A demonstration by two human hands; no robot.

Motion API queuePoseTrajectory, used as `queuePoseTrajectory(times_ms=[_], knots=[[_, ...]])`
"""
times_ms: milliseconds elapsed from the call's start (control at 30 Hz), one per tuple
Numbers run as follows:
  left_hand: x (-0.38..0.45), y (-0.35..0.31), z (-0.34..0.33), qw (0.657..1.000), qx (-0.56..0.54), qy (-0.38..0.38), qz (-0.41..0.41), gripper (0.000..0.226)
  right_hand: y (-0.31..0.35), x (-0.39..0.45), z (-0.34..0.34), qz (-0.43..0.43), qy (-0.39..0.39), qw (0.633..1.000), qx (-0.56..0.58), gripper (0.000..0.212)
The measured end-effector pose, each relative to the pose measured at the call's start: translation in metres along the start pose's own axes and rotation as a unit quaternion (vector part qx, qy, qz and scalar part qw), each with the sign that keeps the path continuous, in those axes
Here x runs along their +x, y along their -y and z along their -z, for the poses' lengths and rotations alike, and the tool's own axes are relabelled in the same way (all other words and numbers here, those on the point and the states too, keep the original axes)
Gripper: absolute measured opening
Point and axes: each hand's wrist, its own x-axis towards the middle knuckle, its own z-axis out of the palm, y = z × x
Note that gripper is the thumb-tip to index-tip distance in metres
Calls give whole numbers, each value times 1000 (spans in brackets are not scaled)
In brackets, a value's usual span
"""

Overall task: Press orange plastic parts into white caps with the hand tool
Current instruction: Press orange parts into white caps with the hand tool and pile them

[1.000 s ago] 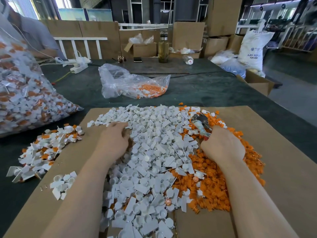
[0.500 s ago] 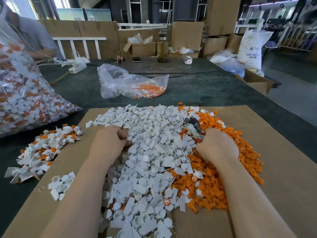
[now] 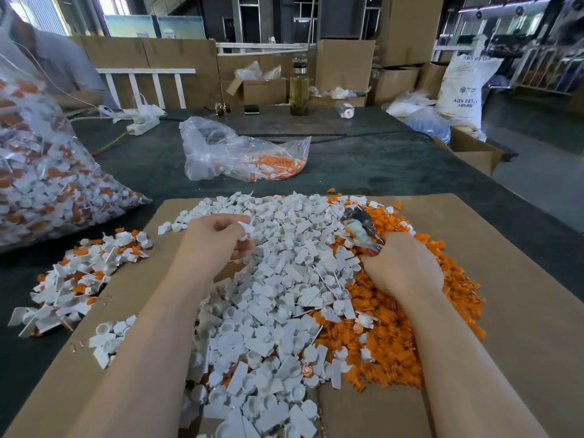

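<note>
Head view: left hand [image 3: 210,240] is lifted over the left side of the white caps [image 3: 268,295], fingers curled, pinching one cap [image 3: 245,230] at the fingertips. Right hand [image 3: 403,267] sits knuckles-up on the orange parts [image 3: 395,336], fingers wrapped round the tool [image 3: 360,227], whose dark head sticks out on the far side, tilted left over the seam between the two piles. Caps fill the middle and near part of the cardboard sheet [image 3: 505,279]; orange parts lie along its right side, touching the caps, a few mixed in at the border. Left of the sheet, on the dark table [image 3: 363,172], a loose heap [image 3: 82,273] of white pieces with orange showing, and a small cluster of caps [image 3: 107,339] on the sheet's left edge. Far left, a big clear bag [image 3: 47,172] packed full of white-and-orange pieces. Far centre, a slack clear bag [image 3: 234,153], mostly flat, with a thin layer of orange and a few white bits at its right end. Beyond that: a bottle [image 3: 298,90] of yellowish liquid, an open carton [image 3: 262,90] with plastic bags in it, a phone [image 3: 252,109], a power strip [image 3: 142,126]. Far right: a white sack [image 3: 464,90] printed "ABS RESIN" and a carton [image 3: 474,150] on the floor, contents not clear. A second person's sleeve [image 3: 60,67] at far left.
</note>
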Motion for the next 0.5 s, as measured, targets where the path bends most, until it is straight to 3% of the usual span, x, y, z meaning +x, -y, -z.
queuePoseTrajectory(times_ms=[167,367,500], knots=[[-6,-2,-4,998,-28,61,-10,12,6,-2,-6,17,-15,999,-37,22],[-10,-2,-8,997,-2,71,-40,4,6,-1,-7,18,-26,999,-43,26],[-12,-6,-15,994,-47,97,-34,7,4,0,-4,34,-58,998,16,22]])
